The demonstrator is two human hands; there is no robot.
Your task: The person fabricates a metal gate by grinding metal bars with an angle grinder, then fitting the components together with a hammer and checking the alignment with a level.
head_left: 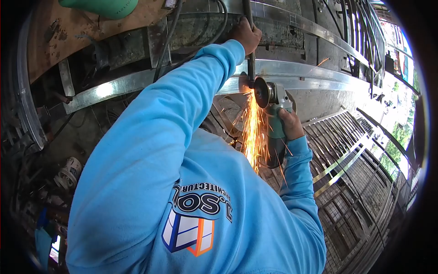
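My left hand (246, 34) is stretched forward and closed around a thin dark metal rod (251, 64) that stands across a long galvanized steel tube (137, 82). Lower right, my right hand (290, 124) grips the green body of an angle grinder (275, 132). Its disc (261, 92) meets the tube right at the foot of the rod. A stream of orange sparks (252, 137) falls from the disc toward my blue sweatshirt (182, 192).
A metal gate with bars and mesh (351, 155) lies at the right. Black cables (166, 41) run over the rusty frame and wooden board (68, 32) at the top left. A green object (105, 7) sits at the top edge. Another power tool (68, 173) lies low left.
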